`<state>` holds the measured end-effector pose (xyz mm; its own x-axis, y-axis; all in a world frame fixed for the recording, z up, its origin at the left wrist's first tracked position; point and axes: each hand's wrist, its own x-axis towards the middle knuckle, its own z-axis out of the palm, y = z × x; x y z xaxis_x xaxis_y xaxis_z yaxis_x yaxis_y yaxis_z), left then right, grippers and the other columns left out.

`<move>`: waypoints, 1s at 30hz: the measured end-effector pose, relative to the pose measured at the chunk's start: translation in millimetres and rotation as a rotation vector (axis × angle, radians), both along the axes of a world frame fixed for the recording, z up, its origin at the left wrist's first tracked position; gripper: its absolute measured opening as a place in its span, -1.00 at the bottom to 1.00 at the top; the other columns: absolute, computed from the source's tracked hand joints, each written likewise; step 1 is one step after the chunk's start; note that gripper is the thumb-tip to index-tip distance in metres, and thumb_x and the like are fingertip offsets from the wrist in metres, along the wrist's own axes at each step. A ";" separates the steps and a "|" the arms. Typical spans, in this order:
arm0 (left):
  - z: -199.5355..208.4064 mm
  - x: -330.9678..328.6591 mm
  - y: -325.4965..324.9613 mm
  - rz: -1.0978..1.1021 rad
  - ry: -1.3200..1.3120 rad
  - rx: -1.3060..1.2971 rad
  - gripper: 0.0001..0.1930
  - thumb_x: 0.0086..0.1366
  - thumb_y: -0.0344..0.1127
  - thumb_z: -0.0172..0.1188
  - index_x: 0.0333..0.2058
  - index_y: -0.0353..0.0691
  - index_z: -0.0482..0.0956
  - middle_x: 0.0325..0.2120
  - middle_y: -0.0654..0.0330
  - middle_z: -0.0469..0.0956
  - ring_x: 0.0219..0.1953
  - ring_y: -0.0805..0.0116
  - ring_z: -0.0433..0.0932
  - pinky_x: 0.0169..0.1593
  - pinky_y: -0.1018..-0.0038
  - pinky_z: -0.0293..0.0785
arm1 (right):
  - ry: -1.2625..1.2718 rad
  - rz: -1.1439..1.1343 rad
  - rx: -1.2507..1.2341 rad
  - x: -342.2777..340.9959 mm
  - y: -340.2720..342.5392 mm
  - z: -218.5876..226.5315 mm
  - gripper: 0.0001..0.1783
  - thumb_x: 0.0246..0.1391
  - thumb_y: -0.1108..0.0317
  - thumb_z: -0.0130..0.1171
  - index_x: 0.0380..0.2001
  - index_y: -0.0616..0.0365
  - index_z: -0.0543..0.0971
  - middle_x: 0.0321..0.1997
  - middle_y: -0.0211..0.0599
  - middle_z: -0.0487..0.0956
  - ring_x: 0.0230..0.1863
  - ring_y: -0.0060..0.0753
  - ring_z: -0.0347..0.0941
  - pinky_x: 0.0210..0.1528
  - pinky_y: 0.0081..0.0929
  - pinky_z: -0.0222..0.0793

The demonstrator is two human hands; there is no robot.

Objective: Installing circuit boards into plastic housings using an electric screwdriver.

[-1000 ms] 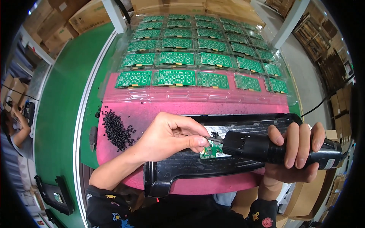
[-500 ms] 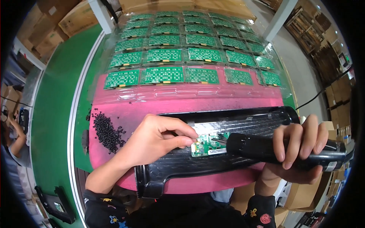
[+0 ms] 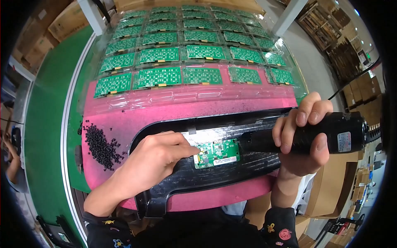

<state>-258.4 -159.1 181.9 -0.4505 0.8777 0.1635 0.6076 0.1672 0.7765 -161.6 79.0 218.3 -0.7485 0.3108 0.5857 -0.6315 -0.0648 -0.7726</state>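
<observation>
Gripping the black corded driver (image 3: pixel 331 124) in the right hand (image 3: pixel 301 162), with fingers wrapped round the barrel, and pointing it leftward at the right end of the green circuit board (image 3: pixel 217 153)! Hard to tell whether touching at the tip or hanging just clear. Over to the left, bending in close at the board's left end with the left hand (image 3: pixel 159 155): curled narrow at the fingertips, but impossible to tell whether pinching something or merely resting there.

On to the risks! Could skid across the board if tilted too far, scraping the small parts; seemingly held at a low slant, so worth watching. Might slide the board about inside the black casing (image 3: pixel 190 177) if pushed sideways without steadying from the left. Could be pulled off line, too, by a tug on the cord (image 3: pixel 374 133).

And lying where? In the casing, between both hands, just right of the left fingertips, just left of the driver's nose. Resting on the pink-topped table (image 3: pixel 173 109), with a heap of small black pieces (image 3: pixel 101 149) off to the left and clear trays (image 3: pixel 202 96) of green boards (image 3: pixel 204 53) ranged across the far side.
</observation>
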 end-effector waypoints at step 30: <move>-1.4 4.9 -0.4 -0.031 0.433 -0.090 -0.59 -0.09 -0.53 0.24 -0.18 -0.13 0.71 -0.53 0.25 0.40 -0.40 0.33 0.46 -0.33 0.41 0.48 | -0.186 0.054 0.058 -14.7 -10.6 0.9 -0.58 0.02 0.08 0.21 -0.34 0.13 0.28 -0.38 -0.29 0.29 -0.73 -0.62 0.23 -0.62 -0.58 0.26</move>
